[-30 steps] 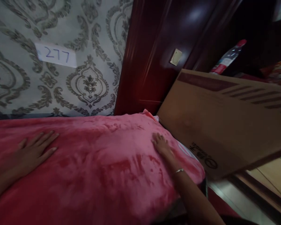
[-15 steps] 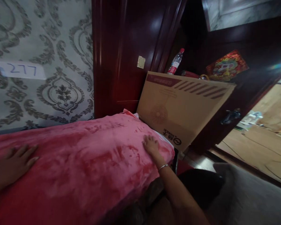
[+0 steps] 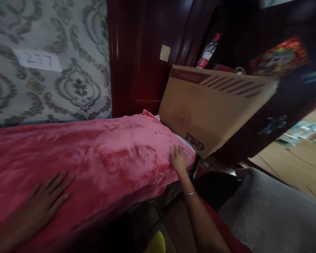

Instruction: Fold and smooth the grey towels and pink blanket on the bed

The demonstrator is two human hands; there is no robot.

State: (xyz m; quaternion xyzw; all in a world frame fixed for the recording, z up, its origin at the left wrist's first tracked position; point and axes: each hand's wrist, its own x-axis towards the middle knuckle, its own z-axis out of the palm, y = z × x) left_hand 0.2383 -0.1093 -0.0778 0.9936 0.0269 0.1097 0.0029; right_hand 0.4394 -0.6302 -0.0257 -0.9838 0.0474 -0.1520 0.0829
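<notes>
A pink plush blanket (image 3: 100,154) covers a bed that runs along the patterned wall. My left hand (image 3: 46,200) lies flat on the blanket near its front edge, fingers stretched out and apart. My right hand (image 3: 179,159), with a thin bracelet at the wrist, rests palm down on the blanket's far right corner, fingers spread. A bit of white bedding (image 3: 185,141) peeks out just beyond that corner.
A large cardboard box (image 3: 213,105) leans at the bed's end against a dark red wooden door frame (image 3: 137,56). A plastic bottle (image 3: 208,52) stands behind the box. A paper label reading 277 (image 3: 38,59) is stuck on the wallpaper. Wooden floor (image 3: 292,158) shows at right.
My left hand has slid down toward the blanket's front edge. My right hand has shifted slightly toward the corner. The view has pulled back and tilted.
</notes>
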